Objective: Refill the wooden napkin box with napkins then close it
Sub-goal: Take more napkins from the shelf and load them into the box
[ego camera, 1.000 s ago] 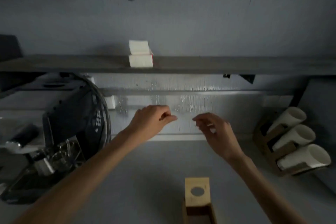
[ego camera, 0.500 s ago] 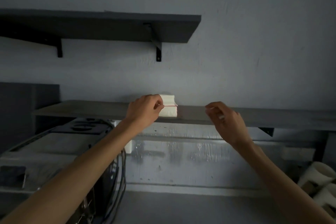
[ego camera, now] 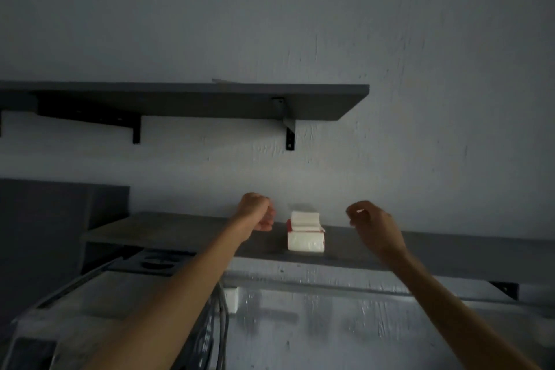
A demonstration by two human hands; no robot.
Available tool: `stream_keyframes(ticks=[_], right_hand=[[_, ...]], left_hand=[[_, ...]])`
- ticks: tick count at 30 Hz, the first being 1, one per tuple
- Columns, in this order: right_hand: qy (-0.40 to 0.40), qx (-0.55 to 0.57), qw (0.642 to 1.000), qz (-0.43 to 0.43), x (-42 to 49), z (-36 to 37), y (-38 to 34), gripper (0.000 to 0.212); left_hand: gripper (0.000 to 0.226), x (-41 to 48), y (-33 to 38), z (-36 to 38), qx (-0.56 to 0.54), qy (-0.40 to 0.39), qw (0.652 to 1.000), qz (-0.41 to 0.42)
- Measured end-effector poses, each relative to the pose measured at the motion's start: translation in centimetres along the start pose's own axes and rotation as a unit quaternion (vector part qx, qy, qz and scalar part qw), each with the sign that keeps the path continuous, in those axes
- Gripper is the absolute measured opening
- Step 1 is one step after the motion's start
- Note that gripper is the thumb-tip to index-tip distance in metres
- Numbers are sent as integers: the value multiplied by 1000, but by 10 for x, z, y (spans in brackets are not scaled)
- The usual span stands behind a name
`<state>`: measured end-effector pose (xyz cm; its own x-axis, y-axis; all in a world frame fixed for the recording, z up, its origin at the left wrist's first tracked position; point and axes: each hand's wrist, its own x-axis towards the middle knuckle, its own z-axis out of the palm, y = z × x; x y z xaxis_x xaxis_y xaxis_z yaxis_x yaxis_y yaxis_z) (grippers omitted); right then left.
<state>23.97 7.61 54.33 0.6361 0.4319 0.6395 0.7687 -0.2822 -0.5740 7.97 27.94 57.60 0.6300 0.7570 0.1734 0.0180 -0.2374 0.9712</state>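
A white stack of napkins (ego camera: pixel 305 232) with a red band sits on the lower grey wall shelf (ego camera: pixel 180 233). My left hand (ego camera: pixel 257 215) is raised just left of the stack, fingers curled, a small gap from it. On the other side my right hand (ego camera: pixel 372 227) hovers, fingers loosely bent and apart, holding nothing. Neither hand touches the napkins. The wooden napkin box is out of view.
A second dark shelf (ego camera: pixel 210 100) on black brackets hangs higher on the wall. A grey machine (ego camera: pixel 99 294) with cables stands below left of the lower shelf. A metal backsplash (ego camera: pixel 345 327) runs under the shelf.
The view has tilted up from the counter and box to the shelves. Both hands rose to shelf height; the left hand, in front of the stack before, now sits clear to its left.
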Motion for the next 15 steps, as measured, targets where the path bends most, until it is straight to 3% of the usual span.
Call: stream_keyframes(ticks=[6, 10, 15], right_hand=[[-116, -14, 980, 161, 63, 62, -5, 52], [-161, 86, 954, 240, 75, 91, -5, 79], [-186, 94, 937, 280, 80, 103, -9, 76]], left_hand=[[38, 49, 13, 31, 11, -76, 990, -115], [40, 64, 14, 52, 43, -116, 976, -177], [37, 75, 12, 67, 91, -104, 972, -191]])
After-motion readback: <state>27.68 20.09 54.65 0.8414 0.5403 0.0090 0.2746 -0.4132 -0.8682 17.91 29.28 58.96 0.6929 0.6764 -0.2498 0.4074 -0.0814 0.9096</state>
